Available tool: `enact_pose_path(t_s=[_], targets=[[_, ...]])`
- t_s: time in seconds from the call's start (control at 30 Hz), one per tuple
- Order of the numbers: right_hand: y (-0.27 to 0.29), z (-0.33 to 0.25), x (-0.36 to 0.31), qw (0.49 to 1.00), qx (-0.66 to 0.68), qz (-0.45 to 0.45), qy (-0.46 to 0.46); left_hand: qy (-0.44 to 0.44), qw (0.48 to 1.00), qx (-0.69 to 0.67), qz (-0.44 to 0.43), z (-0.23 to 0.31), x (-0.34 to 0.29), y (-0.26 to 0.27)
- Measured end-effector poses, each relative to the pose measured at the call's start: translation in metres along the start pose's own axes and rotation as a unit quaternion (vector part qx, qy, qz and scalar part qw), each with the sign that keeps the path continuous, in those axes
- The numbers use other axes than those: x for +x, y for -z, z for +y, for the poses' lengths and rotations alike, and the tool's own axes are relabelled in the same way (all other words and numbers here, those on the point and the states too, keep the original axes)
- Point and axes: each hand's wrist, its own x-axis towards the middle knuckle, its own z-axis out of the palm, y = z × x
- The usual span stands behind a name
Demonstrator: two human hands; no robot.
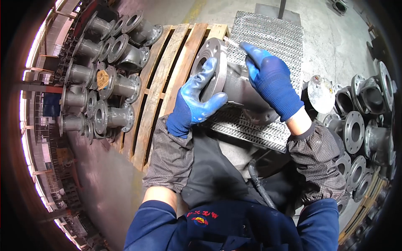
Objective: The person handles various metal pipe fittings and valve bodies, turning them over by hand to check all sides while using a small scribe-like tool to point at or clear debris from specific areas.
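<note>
A grey flanged pipe fitting (pixel 238 85) lies on its side on a ridged metal bench top (pixel 268 31), its big round flange turned to the left. My left hand (pixel 193 99), in a blue coated glove, grips that flange, with the fingers on its face and the thumb by the rim's near side. Over the fitting's body is my right hand (pixel 270 75), also gloved in blue. Its fingers are closed round a thin pale stick (pixel 231 41), whose end is near the top of the flange. Whether the stick touches the metal I cannot tell.
Left of the bench is a wooden pallet (pixel 161 79) with several grey flanged fittings (pixel 121 83) at its far side. More fittings (pixel 354 129) are stacked close on the right, next to a pale round disc (pixel 321 94). A dark corrugated hose (pixel 261 186) runs beside my legs.
</note>
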Motion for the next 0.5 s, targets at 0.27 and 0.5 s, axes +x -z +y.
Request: enact_pose_path(t_s=[0.27, 0.5], targets=[[-0.026, -0.007, 0.021, 0.947, 0.306, 0.094, -0.025, -0.009, 0.992, 0.115, -0.053, 0.006, 0.01, -0.008], [-0.027, 0.008, 0.013, 0.961, 0.235, 0.145, -0.024, -0.027, 0.997, 0.055, -0.051, -0.003, 0.007, -0.033]])
